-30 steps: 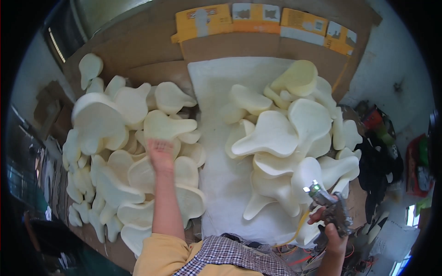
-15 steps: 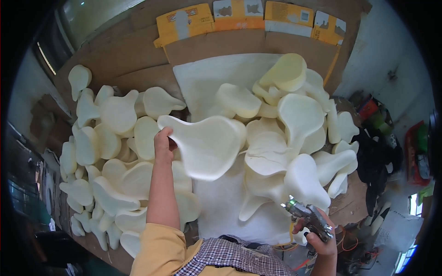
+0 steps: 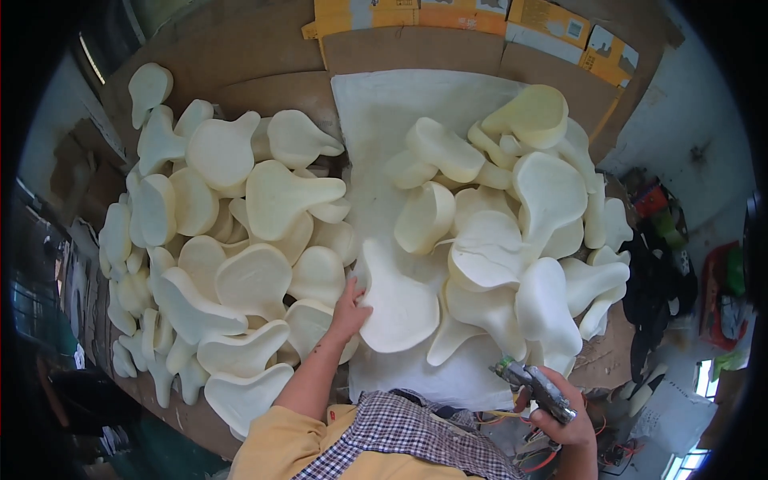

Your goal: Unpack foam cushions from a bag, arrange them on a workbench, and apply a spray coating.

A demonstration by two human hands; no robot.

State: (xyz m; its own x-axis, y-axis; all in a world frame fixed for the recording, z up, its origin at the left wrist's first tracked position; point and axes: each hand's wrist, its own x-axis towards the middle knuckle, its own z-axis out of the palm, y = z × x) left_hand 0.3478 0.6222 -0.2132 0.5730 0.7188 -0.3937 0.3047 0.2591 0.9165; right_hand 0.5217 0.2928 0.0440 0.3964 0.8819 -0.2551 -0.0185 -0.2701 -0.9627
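A cream foam bike saddle pad (image 3: 396,312) lies, or is held just over, the white sheet, its narrow nose pointing away from me. My left hand (image 3: 350,310) grips its left edge, thumb on top and the other fingers partly hidden. At the lower right my right hand (image 3: 566,410) is wrapped round a metal spray gun (image 3: 538,390), whose nozzle points left toward the sheet. Just right of the held pad, another saddle pad (image 3: 488,312) rests with its nose toward me.
Many foam saddle pads (image 3: 254,280) are heaped on the left, and a second pile (image 3: 552,192) stands on the right of the white sheet (image 3: 376,120). Cardboard (image 3: 400,48) rises at the back. Dark cloth (image 3: 652,280) hangs at the right, and hoses lie beneath my right hand.
My left hand has brought the saddle pad down toward me and turned it, so its nose now points away. The spray gun stays in my right hand. The whole view has shifted slightly.
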